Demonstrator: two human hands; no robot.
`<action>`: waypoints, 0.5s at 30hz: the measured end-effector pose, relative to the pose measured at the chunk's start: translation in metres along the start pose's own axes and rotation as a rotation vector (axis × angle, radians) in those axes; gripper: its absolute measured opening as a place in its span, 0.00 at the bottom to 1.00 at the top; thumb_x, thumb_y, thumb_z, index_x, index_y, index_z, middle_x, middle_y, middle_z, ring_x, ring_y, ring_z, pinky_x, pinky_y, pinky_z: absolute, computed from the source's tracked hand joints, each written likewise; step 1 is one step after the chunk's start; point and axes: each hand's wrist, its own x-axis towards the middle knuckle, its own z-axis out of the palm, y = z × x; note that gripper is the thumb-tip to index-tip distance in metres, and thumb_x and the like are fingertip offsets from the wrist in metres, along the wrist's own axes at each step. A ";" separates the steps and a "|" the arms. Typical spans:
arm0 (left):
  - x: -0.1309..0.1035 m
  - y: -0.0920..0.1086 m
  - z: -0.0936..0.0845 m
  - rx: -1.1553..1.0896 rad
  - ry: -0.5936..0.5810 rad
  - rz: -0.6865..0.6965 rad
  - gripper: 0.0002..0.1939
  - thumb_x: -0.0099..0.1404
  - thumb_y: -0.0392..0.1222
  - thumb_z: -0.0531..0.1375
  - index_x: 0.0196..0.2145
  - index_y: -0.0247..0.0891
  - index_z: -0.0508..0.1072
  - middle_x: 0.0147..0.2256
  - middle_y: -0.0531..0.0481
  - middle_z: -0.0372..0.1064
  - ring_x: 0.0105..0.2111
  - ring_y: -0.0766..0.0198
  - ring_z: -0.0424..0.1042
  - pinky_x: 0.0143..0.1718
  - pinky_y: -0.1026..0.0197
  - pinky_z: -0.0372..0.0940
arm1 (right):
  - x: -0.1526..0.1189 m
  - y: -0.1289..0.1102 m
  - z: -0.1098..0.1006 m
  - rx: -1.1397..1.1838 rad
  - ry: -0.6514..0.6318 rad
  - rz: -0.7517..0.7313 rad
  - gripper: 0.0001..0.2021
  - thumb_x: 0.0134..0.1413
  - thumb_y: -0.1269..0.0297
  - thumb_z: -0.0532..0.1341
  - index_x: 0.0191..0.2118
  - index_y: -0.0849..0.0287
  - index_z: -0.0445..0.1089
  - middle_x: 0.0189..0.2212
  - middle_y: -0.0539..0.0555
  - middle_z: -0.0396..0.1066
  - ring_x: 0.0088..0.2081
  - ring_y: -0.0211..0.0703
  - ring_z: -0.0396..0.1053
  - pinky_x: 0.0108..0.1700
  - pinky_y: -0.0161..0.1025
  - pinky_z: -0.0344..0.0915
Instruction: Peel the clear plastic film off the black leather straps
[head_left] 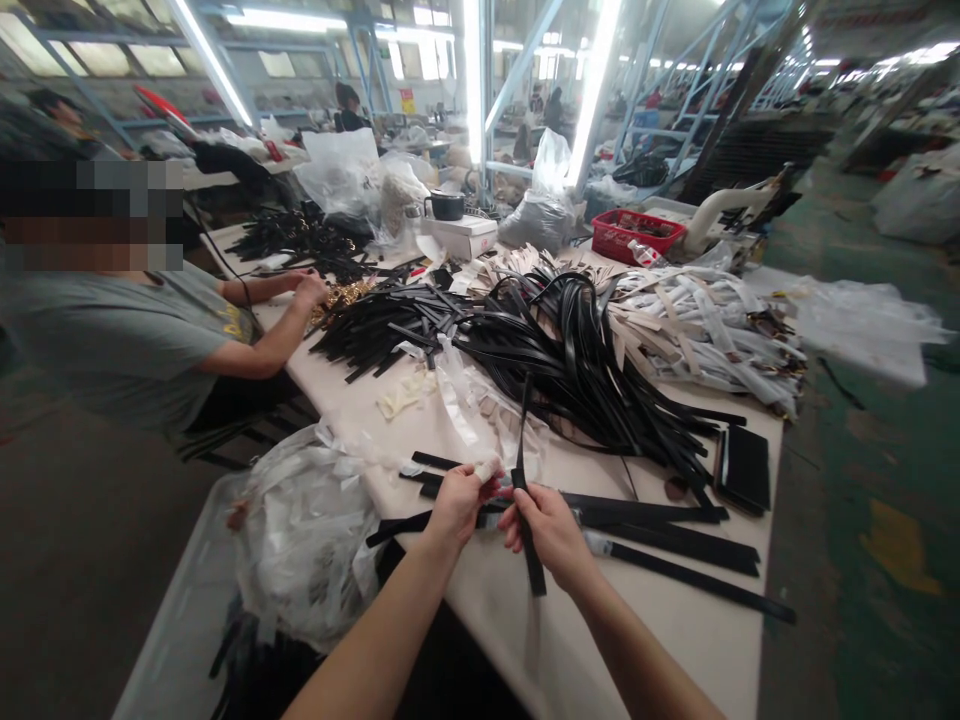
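My right hand [546, 522] is closed round a black strap [534, 560] that stands roughly upright over the table's near part, its thin upper end rising above the fingers. Just left of it, my left hand [463, 500] has its fingers pinched together near a small whitish piece; what it grips is too small to make out. Behind and under both hands lie several flat black straps [675, 540] across the pale table [495, 610]. Farther back a big heap of glossy black straps [570, 340] spreads over the tabletop.
A person in a grey shirt [142, 330] works at the left. Clear plastic bags [300, 530] fill a bin by the table's left edge. White-wrapped straps [720, 330], a red basket [637, 232], a white box [459, 238] and a black wallet-like item [744, 468] are also on the table.
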 end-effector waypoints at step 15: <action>-0.006 0.006 0.015 0.123 -0.123 -0.009 0.22 0.47 0.55 0.73 0.21 0.33 0.72 0.16 0.53 0.63 0.15 0.69 0.61 0.18 0.64 0.55 | 0.015 -0.013 0.003 -0.089 -0.046 0.061 0.20 0.57 0.45 0.57 0.34 0.60 0.68 0.24 0.52 0.76 0.14 0.35 0.65 0.16 0.32 0.58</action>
